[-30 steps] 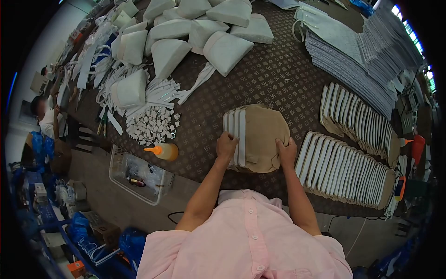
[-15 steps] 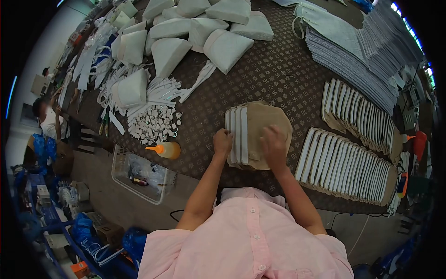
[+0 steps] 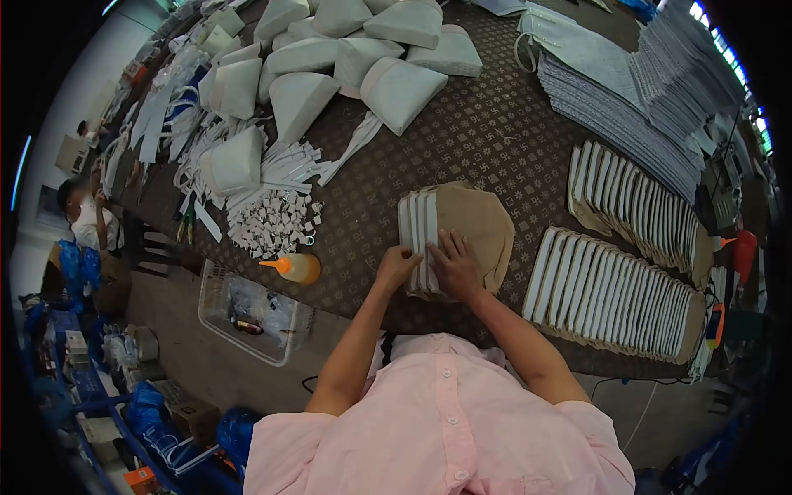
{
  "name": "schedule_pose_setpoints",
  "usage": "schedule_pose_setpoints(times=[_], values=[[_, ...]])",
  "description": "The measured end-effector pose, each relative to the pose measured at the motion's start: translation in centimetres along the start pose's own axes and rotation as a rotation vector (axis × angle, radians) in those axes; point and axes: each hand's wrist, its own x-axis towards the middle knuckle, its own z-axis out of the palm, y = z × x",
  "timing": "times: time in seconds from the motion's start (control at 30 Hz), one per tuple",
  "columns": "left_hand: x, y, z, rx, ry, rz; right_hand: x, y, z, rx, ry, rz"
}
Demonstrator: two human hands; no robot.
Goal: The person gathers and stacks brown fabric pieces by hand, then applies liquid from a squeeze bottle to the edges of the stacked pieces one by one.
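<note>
A small overlapping stack of brown pieces with white strips along their left edges lies in front of me on the patterned table covering. My left hand is closed at the stack's left edge, thumb and fingers pinching the outermost white-edged piece. Flat on the stack rests my right hand, its fingers spread across the white strips and the brown surface beside them. It grips nothing. The lower part of the stack is partly covered by both hands.
Rows of white-edged brown pieces are fanned out at right. Behind them lies a pile of grey-white sheets. White wedge-shaped pouches, small white bits and an orange-capped bottle are at left. A clear plastic basket stands below the table edge.
My right hand has moved left and come down flat on the white strips, from being raised over the brown part. My left hand has shifted slightly down along the stack's edge.
</note>
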Motion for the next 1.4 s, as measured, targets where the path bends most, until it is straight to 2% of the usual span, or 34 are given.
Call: schedule_pose_setpoints(times=[0.03,0.07,0.17,0.23,0.27,0.4,0.47,0.5,0.57,0.63,0.77,0.83,0.97,1.03,1.07,1.1,1.13,1.17,1.23,1.27,1.3,1.33,1.37,1.4], values=[[-0.8,0.2,0.2,-0.028,0.017,0.089,0.0,0.2,-0.1,0.052,-0.015,0.002],[-0.9,-0.3,0.5,-0.030,0.012,0.086,-0.1,0.4,-0.2,0.105,-0.031,0.003],[-0.8,-2.3,1.0,-0.074,-0.072,0.015,-0.3,1.4,0.2,0.254,-0.082,0.002],[-0.2,-2.2,0.6,-0.380,-0.132,-0.070,-0.2,1.4,-0.1,0.289,-0.111,-0.007],[-0.2,-2.2,0.7,-0.379,-0.137,-0.069,-0.4,1.3,-0.3,0.324,-0.139,-0.013],[0.6,-2.8,0.8,-0.399,-0.150,-0.035,-1.6,-0.9,-1.7,0.344,-0.208,0.069],[1.2,-3.7,1.3,-0.431,-0.157,-0.043,-2.8,-1.0,-1.1,0.178,-0.240,-0.050],[0.5,-2.8,1.1,-0.448,-0.165,-0.072,-3.3,-1.2,-1.1,0.183,-0.247,-0.041],[-0.4,-0.7,0.4,-0.453,-0.180,-0.092,-3.1,-1.0,-1.2,0.174,-0.208,-0.103],[-0.4,1.5,0.0,-0.501,-0.312,-0.265,-3.2,-1.0,-1.2,0.201,-0.203,-0.093],[-0.4,0.2,0.0,-0.546,-0.255,-0.256,-2.9,-1.0,-1.0,0.274,-0.187,-0.045],[-0.8,-0.8,-0.5,-0.648,-0.403,-0.261,-3.1,-0.7,0.1,0.257,-0.147,-0.050],[-2.1,-2.0,0.9,-0.650,-0.274,-0.193,-3.2,-1.5,0.1,0.194,-0.089,-0.023],[-2.3,-2.1,1.4,-0.848,-0.218,-0.133,-3.0,-1.3,0.4,0.145,-0.037,-0.037],[-1.4,-3.3,1.5,-0.846,-0.219,-0.131,-3.1,-1.2,0.6,0.097,0.009,-0.041],[0.1,-5.4,1.7,-0.643,-0.140,-0.027,-2.8,-1.3,-0.7,0.095,0.009,-0.042],[1.0,-6.5,1.9,-0.440,-0.061,0.075,-2.0,-1.7,-3.0,0.369,-0.030,0.108],[0.4,-6.2,2.2,-0.445,-0.061,0.078,-1.3,-1.6,-4.3,0.643,-0.069,0.258],[-1.8,-4.6,3.3,0.245,0.261,0.478,-0.6,1.4,-4.9,0.459,-0.114,0.409],[-2.8,-3.8,3.8,0.239,0.264,0.475,-0.4,2.8,-6.8,0.582,-0.136,0.649],[-3.8,-2.9,4.3,0.495,0.266,0.476,1.0,2.9,-10.4,0.703,-0.154,0.892],[-4.2,-2.5,4.7,0.749,0.261,0.473,1.4,5.0,-10.8,0.869,0.039,0.805],[-4.2,-2.6,4.9,0.742,0.259,0.474,1.5,7.3,-11.5,1.024,0.236,0.708],[-3.9,-2.7,4.8,0.732,0.242,0.474,1.8,8.9,-13.6,0.946,0.263,0.779]])
